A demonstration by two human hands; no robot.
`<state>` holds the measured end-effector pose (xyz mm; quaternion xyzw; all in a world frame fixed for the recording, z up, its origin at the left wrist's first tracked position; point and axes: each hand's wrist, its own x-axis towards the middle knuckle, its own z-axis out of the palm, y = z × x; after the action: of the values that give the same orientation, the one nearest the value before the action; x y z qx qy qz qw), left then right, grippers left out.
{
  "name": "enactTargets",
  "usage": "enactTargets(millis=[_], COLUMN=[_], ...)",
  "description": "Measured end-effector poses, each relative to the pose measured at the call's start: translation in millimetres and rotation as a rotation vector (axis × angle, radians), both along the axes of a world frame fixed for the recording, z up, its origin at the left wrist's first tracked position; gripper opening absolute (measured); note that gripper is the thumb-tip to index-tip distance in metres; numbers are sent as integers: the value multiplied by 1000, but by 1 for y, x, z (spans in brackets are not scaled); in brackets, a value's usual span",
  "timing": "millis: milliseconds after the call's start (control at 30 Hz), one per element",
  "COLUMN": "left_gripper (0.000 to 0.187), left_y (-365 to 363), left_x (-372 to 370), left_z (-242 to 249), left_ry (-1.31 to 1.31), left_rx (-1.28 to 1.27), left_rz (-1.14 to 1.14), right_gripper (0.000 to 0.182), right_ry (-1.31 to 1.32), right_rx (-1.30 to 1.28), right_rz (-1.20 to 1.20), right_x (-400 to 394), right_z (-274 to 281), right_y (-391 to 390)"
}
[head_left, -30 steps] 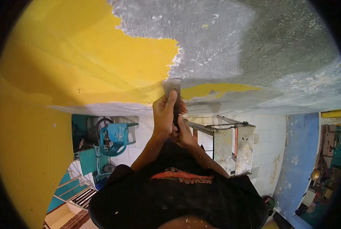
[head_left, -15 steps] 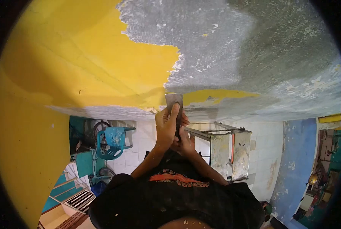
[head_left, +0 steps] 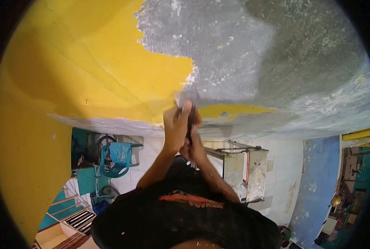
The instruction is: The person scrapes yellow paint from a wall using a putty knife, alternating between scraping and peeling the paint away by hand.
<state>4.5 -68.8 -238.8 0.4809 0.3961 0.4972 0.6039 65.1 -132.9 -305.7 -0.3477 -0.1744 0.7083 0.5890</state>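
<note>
My left hand (head_left: 175, 130) is closed around a paint scraper, its thumb lying along the flat metal. The scraper's wide blade (head_left: 188, 96) is blurred and lies over the wall at the ragged edge between the yellow paint (head_left: 110, 62) and the bare grey surface (head_left: 234, 54). Lower down, my right hand (head_left: 197, 147) grips the dark handle end, its fingers partly hidden behind the left hand. A thin yellow strip of paint (head_left: 234, 109) remains on the grey just right of the blade.
Below on the white tiled floor, a paint-spattered metal stand (head_left: 245, 172) is at the right and a teal plastic chair (head_left: 119, 157) at the left. A bicycle stands behind the chair. A blue wall (head_left: 317, 178) rises at far right.
The scraper and both hands have moved a little up the wall and slightly left. The whole view has shifted a little with the head.
</note>
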Motion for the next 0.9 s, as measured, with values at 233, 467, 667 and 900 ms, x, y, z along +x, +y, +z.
enactTargets(millis=[233,467,667,900], left_gripper=[37,35,37,38], left_y=[-8,-27,-9,-21], left_x=[6,-3,0,-1], left_z=[51,0,41,16], left_ry=[-78,39,-77,21], left_rx=[-44,-102,-48,-95], left_rz=[-20,-96,-20,-68], right_gripper=[42,40,44,46], right_ry=[-145,-48,-153,-210], right_rx=[97,-1,63,54], right_rz=[-24,37,94,-17], right_x=[4,6,10,4], right_z=[40,-5,22,12], right_y=[-7,-37,-17,-42])
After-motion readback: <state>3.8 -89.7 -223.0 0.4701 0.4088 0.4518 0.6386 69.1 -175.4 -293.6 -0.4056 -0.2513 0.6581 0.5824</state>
